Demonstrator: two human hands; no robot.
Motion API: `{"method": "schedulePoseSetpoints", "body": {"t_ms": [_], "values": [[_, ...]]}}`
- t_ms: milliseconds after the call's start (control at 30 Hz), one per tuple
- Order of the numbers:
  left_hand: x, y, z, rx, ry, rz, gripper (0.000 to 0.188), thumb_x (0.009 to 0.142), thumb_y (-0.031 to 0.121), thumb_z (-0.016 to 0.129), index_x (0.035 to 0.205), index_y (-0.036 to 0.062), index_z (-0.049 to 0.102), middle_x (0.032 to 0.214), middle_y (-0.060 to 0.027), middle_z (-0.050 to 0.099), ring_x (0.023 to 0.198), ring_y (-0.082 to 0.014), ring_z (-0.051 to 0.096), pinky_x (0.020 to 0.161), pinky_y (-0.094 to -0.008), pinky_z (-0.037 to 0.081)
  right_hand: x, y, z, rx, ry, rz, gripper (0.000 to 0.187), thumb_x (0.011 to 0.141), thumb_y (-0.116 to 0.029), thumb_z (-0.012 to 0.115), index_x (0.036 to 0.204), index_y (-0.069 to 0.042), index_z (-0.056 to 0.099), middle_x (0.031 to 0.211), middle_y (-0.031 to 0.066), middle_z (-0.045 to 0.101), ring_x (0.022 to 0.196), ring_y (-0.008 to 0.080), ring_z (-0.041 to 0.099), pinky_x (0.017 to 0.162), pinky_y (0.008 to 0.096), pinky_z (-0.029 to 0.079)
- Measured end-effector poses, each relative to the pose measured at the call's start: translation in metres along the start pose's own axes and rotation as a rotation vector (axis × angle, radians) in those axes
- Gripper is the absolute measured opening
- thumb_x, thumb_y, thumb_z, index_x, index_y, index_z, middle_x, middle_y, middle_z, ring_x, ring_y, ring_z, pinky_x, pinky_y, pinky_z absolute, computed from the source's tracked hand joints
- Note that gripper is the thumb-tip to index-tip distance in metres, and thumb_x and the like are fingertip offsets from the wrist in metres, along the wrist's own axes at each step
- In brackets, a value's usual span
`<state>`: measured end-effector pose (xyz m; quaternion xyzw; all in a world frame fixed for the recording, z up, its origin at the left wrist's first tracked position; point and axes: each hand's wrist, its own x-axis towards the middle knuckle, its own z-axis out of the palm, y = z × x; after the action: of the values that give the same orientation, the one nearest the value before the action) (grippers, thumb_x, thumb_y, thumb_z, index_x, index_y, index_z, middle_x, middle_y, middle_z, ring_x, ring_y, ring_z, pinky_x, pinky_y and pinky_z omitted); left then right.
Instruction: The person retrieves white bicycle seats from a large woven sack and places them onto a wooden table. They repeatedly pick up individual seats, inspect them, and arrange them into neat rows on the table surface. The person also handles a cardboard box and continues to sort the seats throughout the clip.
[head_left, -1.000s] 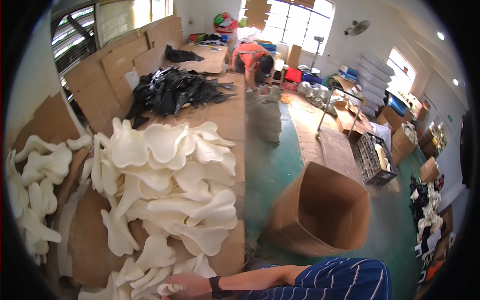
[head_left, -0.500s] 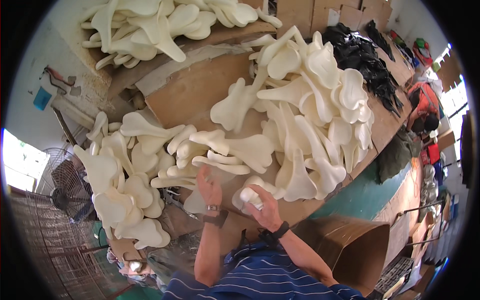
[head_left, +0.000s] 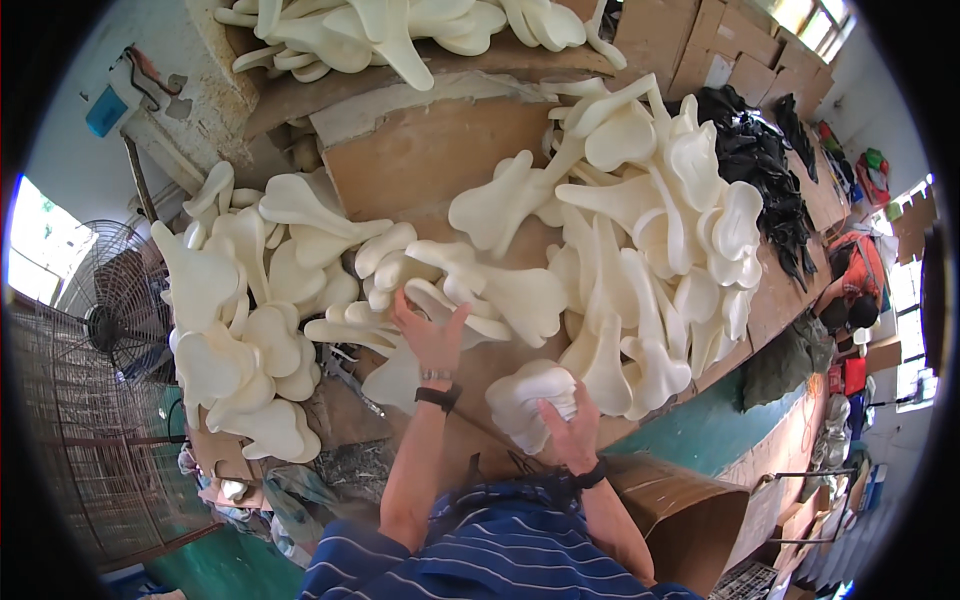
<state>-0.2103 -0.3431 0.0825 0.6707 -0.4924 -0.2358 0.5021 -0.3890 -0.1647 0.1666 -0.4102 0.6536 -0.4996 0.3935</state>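
Cream foam pads shaped like bicycle saddles lie heaped over the cardboard-covered bench. My right hand (head_left: 573, 428) is closed around a small stack of foam saddle pads (head_left: 530, 395), its thumb pressed on the ridged side. The stack is above the bench's near edge, its rounded wide end toward the left. My left hand (head_left: 432, 338) reaches to the middle pile with thumb and fingers spread around the end of a foam saddle pad (head_left: 425, 295); no grip shows. Another pale pad (head_left: 392, 380) lies beside my left wrist.
Large pad heaps lie at the left (head_left: 225, 340) and right (head_left: 640, 250); more pads (head_left: 370, 30) fill a shelf behind. Black sheet pieces (head_left: 755, 160) rest at the far right. A cardboard box (head_left: 680, 500) stands near my right arm, a fan (head_left: 105, 325) at left. A person (head_left: 855, 275) bends at far right.
My left hand has moved forward into the middle pile and spread its fingers. The stack in my right hand has turned, showing its wide end, and moved right. The whole view has shifted.
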Motion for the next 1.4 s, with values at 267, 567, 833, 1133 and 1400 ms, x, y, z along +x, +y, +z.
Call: {"method": "schedulePoseSetpoints", "body": {"t_ms": [267, 567, 833, 1133, 1400], "values": [[-0.012, 0.0, -0.004, -0.114, -0.122, 0.034, 0.102, 0.068, 0.021, 0.095, 0.15, 0.0003, 0.04, 0.13, -0.0175, 0.06, 0.118, -0.0296, 0.058, 0.102, -0.0426, 0.047, -0.002, 0.027, 0.013, -0.089, -0.032, -0.141, 0.052, 0.087, -0.015, 0.08, 0.134, -0.002, 0.062, 0.112, 0.014, 0.074, 0.101, 0.021, 0.07, 0.09, 0.034, 0.054], [-0.066, 0.008, -0.034, -0.156, -0.181, 0.136, 0.074, 0.072, 0.019, 0.095, 0.133, 0.0027, 0.058, 0.099, -0.0073, 0.063, 0.088, -0.0199, 0.062, 0.079, -0.0338, 0.053, -0.018, 0.012, 0.009, -0.173, -0.033, -0.155, 0.052, 0.086, -0.014, 0.079, 0.134, -0.004, 0.062, 0.119, 0.0163, 0.071, 0.107, 0.0287, 0.068, 0.094, 0.0386, 0.052], [-0.071, 0.014, -0.034, -0.134, -0.613, 0.302, 0.059, 0.102, 0.059, 0.053, 0.119, 0.0038, 0.064, 0.101, -0.0143, 0.064, 0.092, -0.0319, 0.064, 0.081, -0.039, 0.051, -0.005, 0.013, 0.025, -0.347, -0.041, -0.314, 0.057, 0.082, -0.012, 0.078, 0.135, -0.003, 0.059, 0.122, 0.0197, 0.068, 0.109, 0.0402, 0.065, 0.095, 0.0449, 0.051], [-0.072, -0.002, -0.046, -0.449, -0.78, -0.057, 0.059, 0.104, 0.053, 0.053, 0.128, 0.0005, 0.061, 0.111, -0.0113, 0.065, 0.095, -0.0217, 0.064, 0.085, -0.0354, 0.054, 0.02, 0.02, 0.023, -0.314, -0.127, -0.246, 0.057, 0.078, -0.011, 0.079, 0.131, -0.002, 0.061, 0.117, 0.0202, 0.069, 0.106, 0.0405, 0.066, 0.089, 0.0469, 0.052], [-0.032, -0.025, -0.037, -0.234, -0.127, -0.133, 0.076, 0.079, 0.014, 0.086, 0.142, 0.0006, 0.047, 0.124, -0.0121, 0.055, 0.107, -0.0221, 0.058, 0.081, -0.033, 0.056, 0.023, 0.039, 0.042, -0.394, -0.135, -0.304, 0.054, 0.082, -0.019, 0.075, 0.132, -0.005, 0.061, 0.121, 0.0188, 0.069, 0.111, 0.038, 0.064, 0.097, 0.0453, 0.046]]}}
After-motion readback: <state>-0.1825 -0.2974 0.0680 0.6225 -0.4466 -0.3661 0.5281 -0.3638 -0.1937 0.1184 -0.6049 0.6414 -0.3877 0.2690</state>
